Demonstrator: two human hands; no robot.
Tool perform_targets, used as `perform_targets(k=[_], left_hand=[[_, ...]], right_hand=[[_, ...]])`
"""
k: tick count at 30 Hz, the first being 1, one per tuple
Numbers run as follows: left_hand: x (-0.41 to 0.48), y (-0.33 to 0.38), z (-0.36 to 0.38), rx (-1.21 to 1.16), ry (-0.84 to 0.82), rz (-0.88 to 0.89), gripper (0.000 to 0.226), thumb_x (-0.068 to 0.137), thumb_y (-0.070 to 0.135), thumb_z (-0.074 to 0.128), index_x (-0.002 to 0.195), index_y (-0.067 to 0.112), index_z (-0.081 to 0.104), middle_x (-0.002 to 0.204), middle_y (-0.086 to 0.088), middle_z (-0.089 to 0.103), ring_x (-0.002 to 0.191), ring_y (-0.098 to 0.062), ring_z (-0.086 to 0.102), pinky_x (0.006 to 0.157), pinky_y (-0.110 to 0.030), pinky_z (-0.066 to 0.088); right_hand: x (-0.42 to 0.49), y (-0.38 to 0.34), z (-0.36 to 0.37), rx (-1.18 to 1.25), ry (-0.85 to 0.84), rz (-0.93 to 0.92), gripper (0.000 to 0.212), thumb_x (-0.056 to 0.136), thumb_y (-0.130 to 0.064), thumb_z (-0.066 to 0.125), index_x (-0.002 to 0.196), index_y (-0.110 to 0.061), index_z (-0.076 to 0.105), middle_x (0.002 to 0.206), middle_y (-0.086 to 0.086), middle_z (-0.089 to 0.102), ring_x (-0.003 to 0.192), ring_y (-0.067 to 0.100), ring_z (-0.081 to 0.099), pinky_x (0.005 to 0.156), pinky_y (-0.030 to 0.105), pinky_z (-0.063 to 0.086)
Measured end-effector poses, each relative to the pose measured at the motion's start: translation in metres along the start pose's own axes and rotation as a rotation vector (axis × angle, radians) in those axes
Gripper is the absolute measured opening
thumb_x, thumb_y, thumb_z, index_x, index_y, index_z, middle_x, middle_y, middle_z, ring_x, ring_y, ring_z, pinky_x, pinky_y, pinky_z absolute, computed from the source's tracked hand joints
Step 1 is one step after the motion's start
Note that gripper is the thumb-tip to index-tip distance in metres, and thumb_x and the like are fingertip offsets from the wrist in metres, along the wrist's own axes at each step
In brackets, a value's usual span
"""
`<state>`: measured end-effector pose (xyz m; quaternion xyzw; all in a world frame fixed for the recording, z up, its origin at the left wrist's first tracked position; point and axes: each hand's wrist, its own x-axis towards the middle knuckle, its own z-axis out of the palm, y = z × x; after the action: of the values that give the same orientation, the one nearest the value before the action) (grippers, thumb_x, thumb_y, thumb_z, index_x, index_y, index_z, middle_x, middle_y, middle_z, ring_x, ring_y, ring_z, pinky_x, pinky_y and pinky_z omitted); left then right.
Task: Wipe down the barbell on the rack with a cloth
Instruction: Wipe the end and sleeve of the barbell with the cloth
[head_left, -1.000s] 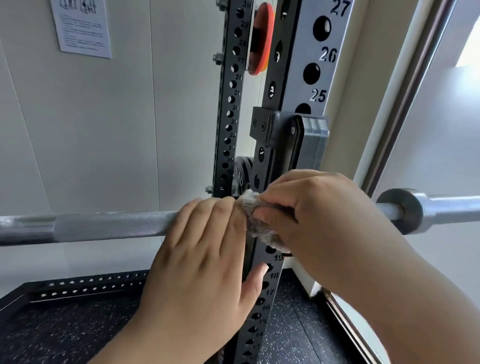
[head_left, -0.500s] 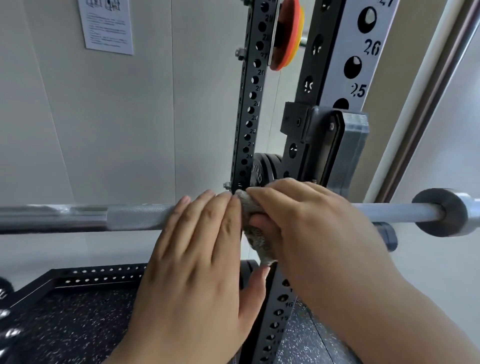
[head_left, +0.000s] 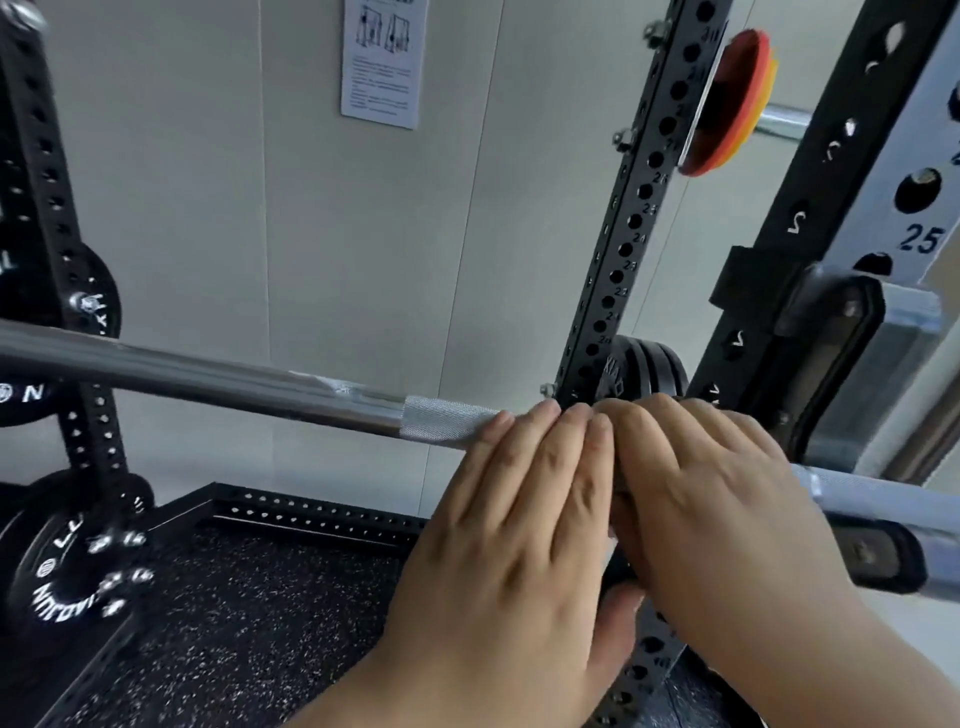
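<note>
The steel barbell (head_left: 260, 387) runs across the head view from upper left to lower right, with a knurled stretch (head_left: 447, 421) just left of my hands. My left hand (head_left: 519, 519) lies over the bar with fingers fairly straight and the thumb under it. My right hand (head_left: 717, 493) sits right beside it, touching it, with fingers curled over the bar. The cloth is hidden under my right hand. To the right, the bar (head_left: 883, 499) goes on past the black J-hook (head_left: 831, 338) of the rack.
A black perforated rack upright (head_left: 639, 208) stands just behind my hands, with black plates (head_left: 644, 369) stored behind it. More plates (head_left: 67, 561) hang on the left upright. An orange disc (head_left: 727, 104) sits high on the right. A speckled floor mat (head_left: 234, 597) lies below, and a paper notice (head_left: 384, 62) is on the wall.
The view has swung left, showing more bar and the left plates. Both hands stay side by side on the bar. The cloth, visible before between them, is now covered by my right hand.
</note>
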<state>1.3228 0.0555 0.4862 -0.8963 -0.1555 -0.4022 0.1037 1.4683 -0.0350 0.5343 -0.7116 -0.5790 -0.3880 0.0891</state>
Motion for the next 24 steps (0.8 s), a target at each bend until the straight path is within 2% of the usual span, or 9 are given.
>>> perform_targets(k=[3,6,8,13,16,20,22,24], left_hand=[[-0.002,-0.009,-0.006,0.041,-0.013,-0.023,0.081,0.093,0.049,0.058,0.157,0.002,0.040,0.159,-0.012,0.047,0.150,-0.030,0.039,0.126,-0.048,0.025],[-0.007,-0.019,-0.007,0.102,-0.023,-0.050,0.078,0.097,0.048,0.054,0.160,0.005,0.037,0.161,-0.010,0.044,0.151,-0.030,0.038,0.127,-0.052,0.024],[-0.009,-0.023,0.000,0.151,-0.004,-0.044,0.081,0.096,0.047,0.055,0.161,0.004,0.033,0.163,-0.012,0.041,0.153,-0.032,0.035,0.127,-0.054,0.025],[-0.007,-0.021,0.024,0.194,0.088,-0.076,0.085,0.089,0.039,0.066,0.159,0.001,0.035,0.159,-0.017,0.044,0.152,-0.037,0.035,0.129,-0.055,0.016],[-0.006,-0.015,0.023,0.190,0.093,-0.121,0.083,0.088,0.040,0.064,0.157,0.002,0.038,0.158,-0.016,0.045,0.152,-0.037,0.035,0.129,-0.055,0.014],[-0.006,-0.011,0.012,0.182,0.031,-0.142,0.082,0.093,0.045,0.058,0.160,0.005,0.034,0.162,-0.010,0.039,0.156,-0.030,0.029,0.130,-0.052,0.013],[-0.008,-0.010,0.005,0.165,-0.003,-0.150,0.081,0.097,0.048,0.054,0.162,0.008,0.029,0.166,-0.006,0.034,0.159,-0.025,0.022,0.131,-0.050,0.011],[-0.010,-0.007,0.000,0.171,-0.039,-0.159,0.081,0.100,0.049,0.051,0.165,0.010,0.023,0.170,-0.002,0.026,0.161,-0.022,0.014,0.131,-0.048,0.009]], right_hand=[[-0.003,0.018,-0.007,0.087,-0.057,0.005,0.055,0.098,-0.067,0.046,0.123,-0.022,0.065,0.095,-0.007,0.065,0.084,0.025,0.067,0.074,0.045,0.057],[-0.003,0.033,-0.020,0.140,-0.129,0.052,0.070,0.093,-0.089,0.024,0.103,-0.031,0.061,0.081,-0.015,0.060,0.073,0.018,0.064,0.063,0.036,0.052],[0.001,0.030,-0.018,0.137,-0.123,0.056,0.070,0.090,-0.091,0.023,0.092,-0.028,0.055,0.073,-0.014,0.053,0.065,0.020,0.059,0.059,0.035,0.046],[0.009,0.007,0.000,0.110,0.032,-0.011,0.057,0.088,-0.075,0.059,0.092,-0.019,0.060,0.070,-0.004,0.053,0.062,0.026,0.056,0.062,0.039,0.048],[0.009,0.014,0.001,0.146,0.007,-0.037,0.056,0.086,-0.077,0.062,0.089,-0.021,0.057,0.068,-0.005,0.053,0.060,0.025,0.056,0.057,0.036,0.042],[0.016,0.019,-0.018,0.193,-0.123,0.032,0.061,0.081,-0.089,0.051,0.080,-0.030,0.036,0.065,-0.010,0.046,0.058,0.018,0.048,0.050,0.029,0.022],[0.017,0.018,-0.021,0.209,-0.167,0.077,0.064,0.081,-0.091,0.047,0.077,-0.029,0.032,0.067,-0.009,0.045,0.063,0.018,0.049,0.052,0.030,0.025],[0.017,0.014,-0.017,0.206,-0.101,0.059,0.060,0.079,-0.086,0.056,0.075,-0.028,0.038,0.063,-0.009,0.046,0.060,0.023,0.048,0.056,0.031,0.029]])
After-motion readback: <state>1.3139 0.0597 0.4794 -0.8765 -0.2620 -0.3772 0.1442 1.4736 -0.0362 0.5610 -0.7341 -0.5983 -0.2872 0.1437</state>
